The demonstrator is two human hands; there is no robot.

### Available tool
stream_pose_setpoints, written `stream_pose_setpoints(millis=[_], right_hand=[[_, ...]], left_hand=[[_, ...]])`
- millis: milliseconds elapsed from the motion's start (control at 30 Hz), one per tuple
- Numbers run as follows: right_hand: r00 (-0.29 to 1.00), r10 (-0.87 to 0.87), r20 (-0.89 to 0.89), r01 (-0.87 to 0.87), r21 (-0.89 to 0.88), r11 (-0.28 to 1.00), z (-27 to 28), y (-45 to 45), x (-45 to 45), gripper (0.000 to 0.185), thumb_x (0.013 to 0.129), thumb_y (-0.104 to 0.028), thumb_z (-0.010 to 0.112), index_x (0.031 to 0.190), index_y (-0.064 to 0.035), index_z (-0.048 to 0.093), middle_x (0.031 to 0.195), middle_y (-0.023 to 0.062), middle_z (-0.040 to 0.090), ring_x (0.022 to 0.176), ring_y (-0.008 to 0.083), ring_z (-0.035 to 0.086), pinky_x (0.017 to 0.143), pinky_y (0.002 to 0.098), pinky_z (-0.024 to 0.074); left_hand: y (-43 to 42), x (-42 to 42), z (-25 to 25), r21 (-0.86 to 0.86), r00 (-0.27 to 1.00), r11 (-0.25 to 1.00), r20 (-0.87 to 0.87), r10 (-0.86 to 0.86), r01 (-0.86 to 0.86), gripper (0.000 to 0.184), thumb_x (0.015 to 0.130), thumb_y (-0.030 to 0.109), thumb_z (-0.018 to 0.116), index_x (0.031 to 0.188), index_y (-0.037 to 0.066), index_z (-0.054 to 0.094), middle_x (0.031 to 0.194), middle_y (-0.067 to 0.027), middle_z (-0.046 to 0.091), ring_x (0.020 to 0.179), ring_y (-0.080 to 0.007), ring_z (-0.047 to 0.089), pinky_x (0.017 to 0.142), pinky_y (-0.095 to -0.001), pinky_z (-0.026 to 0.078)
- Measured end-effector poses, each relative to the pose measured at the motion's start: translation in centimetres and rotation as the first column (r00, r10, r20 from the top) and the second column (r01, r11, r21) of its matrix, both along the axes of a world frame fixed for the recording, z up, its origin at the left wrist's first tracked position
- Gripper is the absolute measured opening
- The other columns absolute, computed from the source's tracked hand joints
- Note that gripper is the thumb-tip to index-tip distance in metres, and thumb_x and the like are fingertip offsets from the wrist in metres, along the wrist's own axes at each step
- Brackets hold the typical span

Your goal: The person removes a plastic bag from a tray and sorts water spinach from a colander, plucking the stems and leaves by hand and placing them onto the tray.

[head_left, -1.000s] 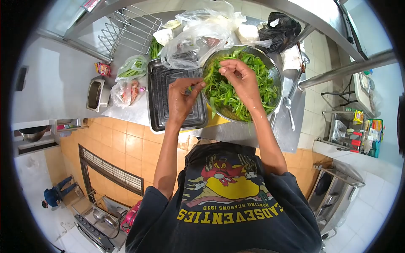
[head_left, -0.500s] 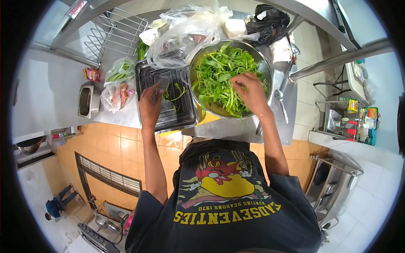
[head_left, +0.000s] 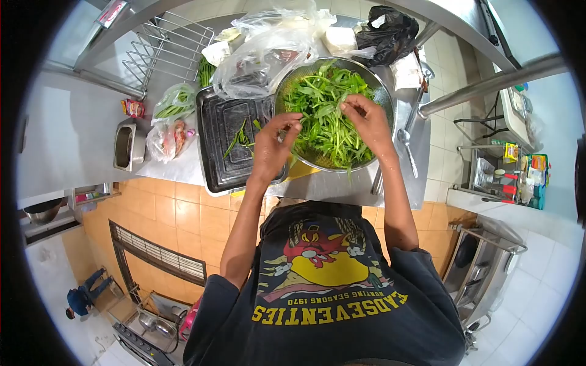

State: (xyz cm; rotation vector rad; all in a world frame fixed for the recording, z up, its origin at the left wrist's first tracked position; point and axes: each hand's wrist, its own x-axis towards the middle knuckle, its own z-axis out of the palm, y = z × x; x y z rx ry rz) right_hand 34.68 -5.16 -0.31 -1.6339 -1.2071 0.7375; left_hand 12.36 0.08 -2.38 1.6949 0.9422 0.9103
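A heap of leafy greens (head_left: 326, 131) with long stems fills a round metal colander (head_left: 389, 100) on the steel table. My right hand (head_left: 369, 124) is over the right side of the heap, thumb and fingertips pinched on some greens. Curled at the colander's left rim is my left hand (head_left: 274, 146), thumb and forefinger close together near the leaves; anything between them is too small to make out. Left of the colander lies a black rectangular tray (head_left: 213, 137), holding a few loose green stems (head_left: 235, 140). My left wrist passes over the tray's right side.
Clear plastic bags (head_left: 262, 58) and a black bag (head_left: 390, 36) lie behind the colander. A spoon (head_left: 408, 152) rests on the right. At left are bagged green vegetables (head_left: 174, 102), a small metal container (head_left: 126, 146) and a wire rack (head_left: 168, 49). A distant person (head_left: 85, 299) appears lower left.
My left hand has moved right from the tray to the colander's edge. My right hand has shifted slightly up and right. The loose stems in the tray lie differently.
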Motion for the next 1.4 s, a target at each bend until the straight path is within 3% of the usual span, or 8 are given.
stream_pose_setpoints(millis=[233,367,467,567,800,1067,1233,1400], right_hand=[[0.73,0.059,0.681,-0.04,-0.043,0.998,-1.0,-2.2,-1.8,0.029,0.074,-0.028,0.078,0.082,-0.0035,0.063,0.08,0.0129,0.062,0.085,0.0344,0.061,0.075,0.0443,0.0468],[0.898,0.089,0.431,-0.049,-0.102,0.994,-1.4,-1.6,-1.0,0.02,0.078,-0.019,0.074,0.081,-0.0032,0.063,0.081,0.0112,0.063,0.084,0.0274,0.062,0.074,0.0385,0.0479],[0.998,0.045,-0.054,-0.049,-0.068,0.996,-0.3,-1.5,0.1,0.011,0.083,-0.012,0.069,0.085,-0.0023,0.064,0.08,0.0087,0.065,0.075,0.0175,0.062,0.07,0.0305,0.0478],[0.995,0.034,-0.089,-0.036,-0.019,0.999,1.0,-1.2,1.6,0.009,0.087,-0.01,0.066,0.089,-0.0013,0.065,0.08,0.0067,0.067,0.07,0.0106,0.059,0.066,0.0252,0.046],[0.835,0.086,0.543,-0.038,-0.1,0.994,-1.0,-0.6,-1.3,0.017,0.083,-0.017,0.07,0.086,-0.0014,0.063,0.078,0.0161,0.064,0.069,0.0304,0.062,0.065,0.0369,0.0482],[0.92,-0.076,0.384,0.063,0.047,0.997,3.4,0.0,-0.7,0.013,0.081,-0.015,0.069,0.079,-0.0029,0.064,0.078,0.0148,0.064,0.075,0.0339,0.062,0.069,0.0436,0.0479],[0.796,-0.114,0.595,0.029,0.15,0.988,6.3,0.3,0.6,0.012,0.082,-0.016,0.07,0.08,-0.004,0.068,0.081,0.0097,0.065,0.078,0.0309,0.058,0.074,0.042,0.0434],[0.776,-0.201,0.598,0.031,0.281,0.959,9.7,0.6,1.3,0.013,0.082,-0.017,0.072,0.084,-0.0052,0.073,0.082,0.0078,0.065,0.084,0.0273,0.056,0.081,0.0397,0.0412]], left_hand=[[-0.2,1.7,0.8,0.023,0.984,0.999,-0.173,-0.039,0.044,0.018,0.094,0.011,0.062,0.109,0.002,0.066,0.092,-0.005,0.068,0.084,-0.0107,0.059,0.079,-0.0268,0.048],[0.0,1.4,0.3,0.003,0.984,1.0,-0.177,-0.024,0.025,0.018,0.094,0.011,0.062,0.108,0.002,0.066,0.095,-0.006,0.069,0.086,-0.0111,0.061,0.081,-0.0265,0.047],[-0.2,1.4,0.9,-0.011,0.994,1.0,-0.114,0.004,-0.005,0.017,0.094,0.011,0.062,0.108,0.002,0.066,0.098,-0.0059,0.07,0.088,-0.0113,0.061,0.082,-0.0265,0.047],[0.0,1.6,1.0,-0.02,0.998,1.0,-0.064,0.016,-0.018,0.017,0.094,0.01,0.061,0.109,0.002,0.066,0.099,-0.0055,0.07,0.09,-0.0114,0.061,0.083,-0.0269,0.047],[0.1,2.3,0.2,0.024,0.992,0.999,-0.123,-0.026,0.029,0.017,0.093,0.009,0.061,0.107,0.003,0.067,0.098,-0.0102,0.069,0.086,-0.0194,0.064,0.08,-0.0315,0.049],[0.7,1.5,-0.1,0.118,0.98,0.992,-0.195,-0.024,0.048,0.017,0.091,0.01,0.061,0.106,0.005,0.067,0.098,-0.0143,0.068,0.087,-0.0307,0.064,0.081,-0.0384,0.049],[1.0,1.1,0.1,0.146,0.975,0.988,-0.221,-0.025,0.059,0.016,0.091,0.009,0.06,0.105,0.005,0.067,0.099,-0.0145,0.068,0.087,-0.0322,0.063,0.08,-0.0392,0.048],[1.4,1.2,-0.1,0.101,0.982,0.995,-0.187,0.005,0.014,0.018,0.092,0.009,0.061,0.109,0.004,0.067,0.102,-0.0114,0.069,0.092,-0.022,0.064,0.085,-0.033,0.049]])
